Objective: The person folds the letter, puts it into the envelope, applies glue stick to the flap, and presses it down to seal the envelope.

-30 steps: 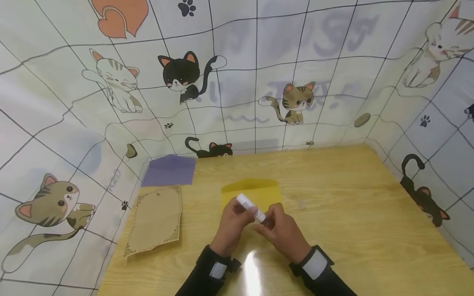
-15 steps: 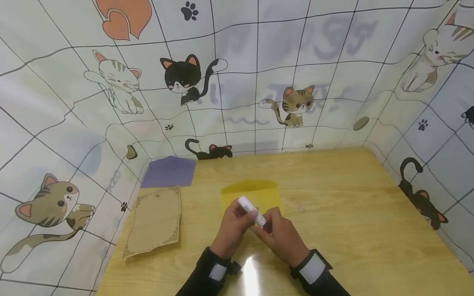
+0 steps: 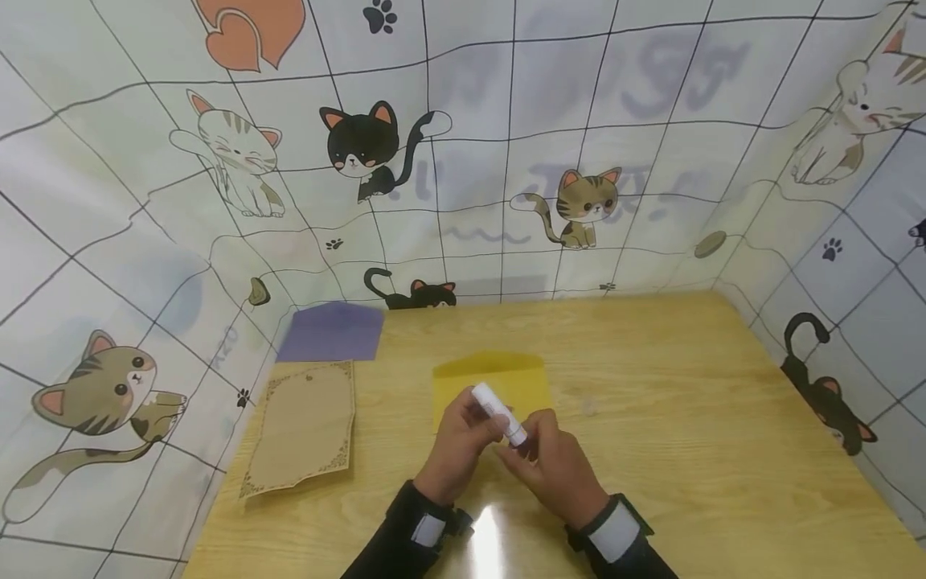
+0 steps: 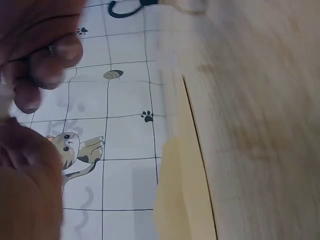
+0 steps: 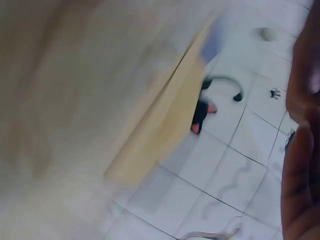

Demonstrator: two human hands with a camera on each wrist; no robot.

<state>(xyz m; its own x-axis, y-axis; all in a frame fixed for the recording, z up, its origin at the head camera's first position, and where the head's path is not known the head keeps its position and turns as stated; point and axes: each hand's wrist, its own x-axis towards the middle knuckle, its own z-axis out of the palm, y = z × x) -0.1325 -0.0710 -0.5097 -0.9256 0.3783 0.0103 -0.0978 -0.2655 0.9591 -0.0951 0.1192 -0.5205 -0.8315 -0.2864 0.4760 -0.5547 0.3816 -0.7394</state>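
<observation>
In the head view a small white glue stick (image 3: 499,413) is held aslant over the table, its upper end pointing to the back left. My left hand (image 3: 457,446) grips its barrel between thumb and fingers. At the lower end, the curled fingers and thumb of my right hand (image 3: 563,470) pinch it, partly hiding that end. Behind and below the hands lies a yellow envelope (image 3: 524,382) with its flap raised away from me. The left wrist view catches only a pale bit of the stick at its left edge.
A purple envelope (image 3: 333,334) lies at the back left of the wooden table (image 3: 673,418). In front of it is a tan sheet of paper (image 3: 304,426) with an ornate border and a lifted near edge. Cat-print cloth (image 3: 470,185) walls in the back and sides.
The glue stick and both hands have shifted slightly right and down in the head view. Both hands stay on the stick; the envelopes and paper lie as before.
</observation>
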